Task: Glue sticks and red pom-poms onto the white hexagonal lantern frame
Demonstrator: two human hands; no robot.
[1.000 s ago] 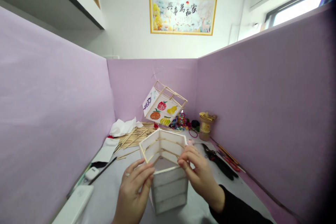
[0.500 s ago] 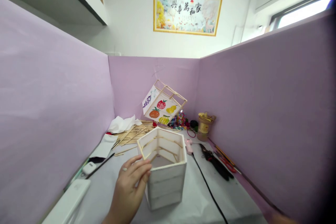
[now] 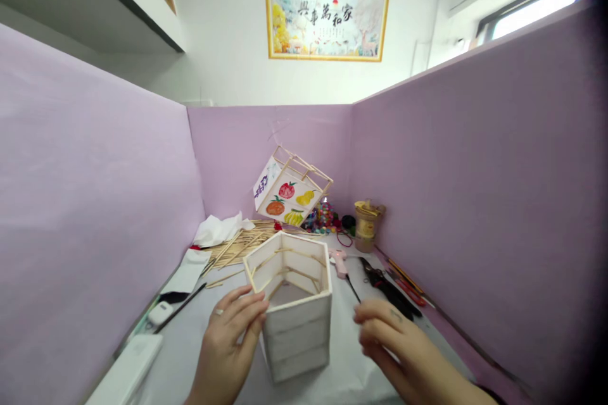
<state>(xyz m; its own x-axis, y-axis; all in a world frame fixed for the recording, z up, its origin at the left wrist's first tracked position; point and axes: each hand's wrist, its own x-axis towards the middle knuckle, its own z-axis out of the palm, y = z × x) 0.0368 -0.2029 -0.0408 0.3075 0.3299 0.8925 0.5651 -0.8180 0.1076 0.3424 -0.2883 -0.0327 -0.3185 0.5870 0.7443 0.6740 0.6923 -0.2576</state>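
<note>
A white hexagonal box point(image 3: 297, 335), open at the top, stands on the table in front of me. Thin wooden sticks frame its edges and run across its inner walls. My left hand point(image 3: 235, 329), with a ring on one finger, grips the near left rim, fingertips over the edge and thumb against the outside. To the right of the box, and apart from it, is my right hand point(image 3: 399, 342). Its fingers are loosely bent, with nothing visible in them, above the black cord of a pink glue gun point(image 3: 339, 263).
Behind the box hangs a tilted stick-framed lantern point(image 3: 289, 193) with painted fruit. Bamboo sticks point(image 3: 244, 243) and white tissue point(image 3: 218, 230) lie at the back left. Pliers point(image 3: 387, 288) lie on the right, near a cup point(image 3: 365, 228). Purple panels point(image 3: 270, 164) enclose the table.
My right hand has come in from the lower right corner towards the box. My left hand stays on the rim. The whole view has shifted slightly.
</note>
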